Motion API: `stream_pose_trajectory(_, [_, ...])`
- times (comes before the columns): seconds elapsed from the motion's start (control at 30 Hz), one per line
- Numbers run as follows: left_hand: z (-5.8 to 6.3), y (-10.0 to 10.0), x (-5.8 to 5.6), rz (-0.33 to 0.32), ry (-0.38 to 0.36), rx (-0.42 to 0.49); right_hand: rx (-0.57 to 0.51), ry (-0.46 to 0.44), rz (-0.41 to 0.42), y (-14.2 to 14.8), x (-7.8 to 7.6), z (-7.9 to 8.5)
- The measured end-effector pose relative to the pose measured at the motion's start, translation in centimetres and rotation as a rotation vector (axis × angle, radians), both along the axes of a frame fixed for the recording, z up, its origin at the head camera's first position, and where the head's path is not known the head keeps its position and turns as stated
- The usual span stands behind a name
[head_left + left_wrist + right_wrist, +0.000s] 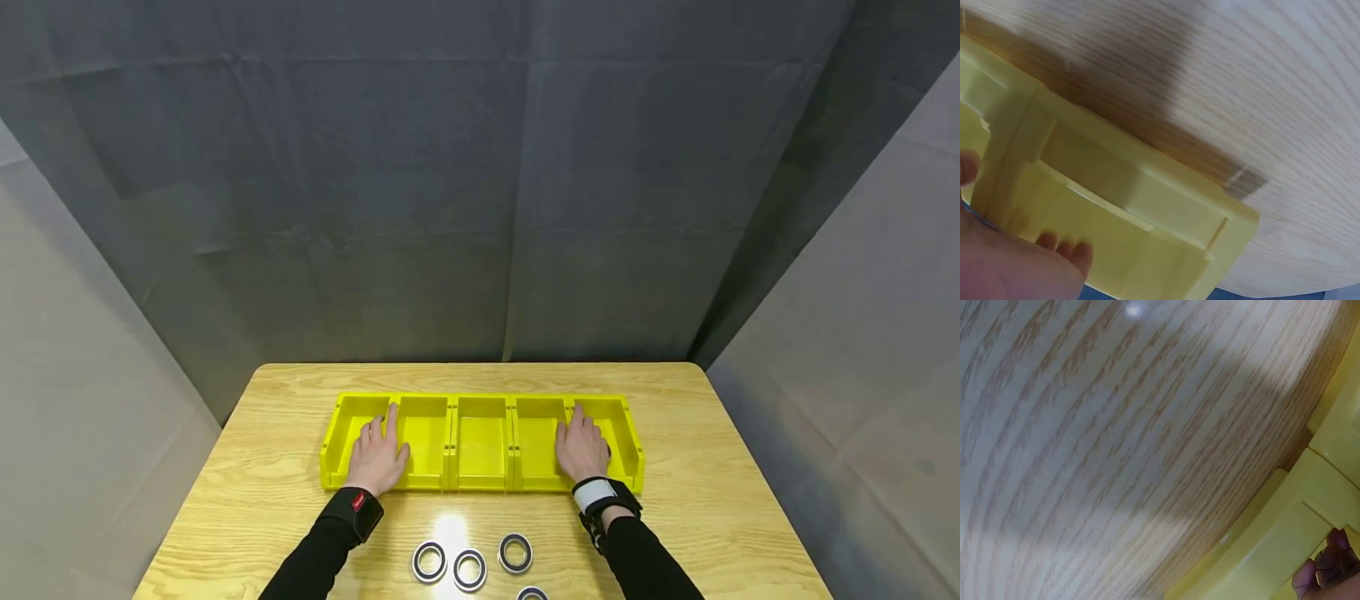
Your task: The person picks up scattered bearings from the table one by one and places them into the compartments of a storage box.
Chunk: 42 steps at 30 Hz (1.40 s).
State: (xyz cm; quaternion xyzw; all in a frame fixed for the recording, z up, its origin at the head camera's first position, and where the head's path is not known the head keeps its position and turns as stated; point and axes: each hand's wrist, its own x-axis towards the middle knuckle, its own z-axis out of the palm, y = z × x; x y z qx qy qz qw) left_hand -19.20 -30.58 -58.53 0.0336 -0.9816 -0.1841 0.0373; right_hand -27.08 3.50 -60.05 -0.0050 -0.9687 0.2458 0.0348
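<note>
A row of several joined yellow bins [482,482] stands on the table in the head view. My left hand [377,458] lies over the leftmost bins, its index finger stretched along the divider between them. In the left wrist view, that hand's fingertips [1072,253] hang inside a bin. At the other end, my right hand [582,450] reaches over the rightmost divider, index finger extended and the other fingers bent lightly. A small dark edge [608,452] shows beside it, mostly hidden; I cannot tell what it belongs to. Neither hand visibly holds anything.
Several ball bearings, including one at the left [429,562], one in the middle [469,571] and one at the right [515,553], lie in front of the bins. The wooden table [697,517] has dark cloth [420,208] behind it and pale cloth at both sides.
</note>
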Motion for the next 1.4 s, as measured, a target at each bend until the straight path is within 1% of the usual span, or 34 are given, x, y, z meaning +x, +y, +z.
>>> stream_pose_trajectory(0.07, [0.0, 0.1, 0.1, -0.008, 0.033, -0.004, 0.006, 0.001, 0.001, -0.1, -0.1, -0.1])
stream_pose_trajectory(0.17, [0.0, 0.7, 0.5, -0.039, 0.13, -0.005, 0.014, 0.004, -0.003, -0.1, -0.1, -0.2])
stream_pose_trajectory(0.23, [0.1, 1.4, 0.9, -0.069, 0.203, -0.012, 0.015, 0.004, -0.006, -0.1, 0.0, -0.3])
stream_pose_trajectory(0.3, [0.2, 2.2, 1.5, -0.103, 0.25, -0.015, 0.014, 0.007, -0.007, -0.2, 0.1, -0.3])
stream_pose_trajectory(0.37, [0.4, 3.2, 2.3, -0.136, 0.258, -0.02, 0.013, 0.003, -0.008, -0.2, 0.2, -0.2])
stream_pose_trajectory(0.5, [0.9, 4.8, 3.8, -0.202, 0.222, -0.017, 0.007, 0.002, -0.004, -0.2, 0.3, -0.2])
stream_pose_trajectory(0.6, [1.1, 5.9, 4.9, -0.262, 0.213, -0.012, 0.007, 0.003, 0.0, -0.2, 0.2, -0.2])
stream_pose_trajectory(0.7, [1.1, 6.8, 6.2, -0.347, 0.233, -0.038, 0.001, 0.002, 0.0, -0.2, 0.1, -0.2])
stream_pose_trajectory(0.83, [0.6, 7.9, 7.9, -0.475, 0.283, -0.112, -0.004, 0.001, -0.001, -0.2, -0.1, -0.1])
stream_pose_trajectory(0.9, [0.3, 8.3, 8.5, -0.523, 0.304, -0.145, -0.003, -0.011, -0.003, -0.2, -0.2, 0.0])
stream_pose_trajectory(1.0, [0.0, 8.9, 9.1, -0.582, 0.321, -0.155, 0.003, -0.033, -0.005, -0.2, -0.2, 0.0])
stream_pose_trajectory(1.2, [-0.6, 9.7, 9.6, -0.689, 0.318, -0.157, 0.0, -0.055, -0.003, -0.2, -0.2, -0.1])
stream_pose_trajectory(1.3, [-1.2, 10.2, 10.0, -0.72, 0.317, -0.186, 0.0, -0.052, 0.001, -0.1, -0.2, -0.2])
stream_pose_trajectory(1.4, [-2.0, 10.6, 10.2, -0.73, 0.316, -0.222, 0.001, -0.048, 0.001, 0.0, -0.2, -0.3])
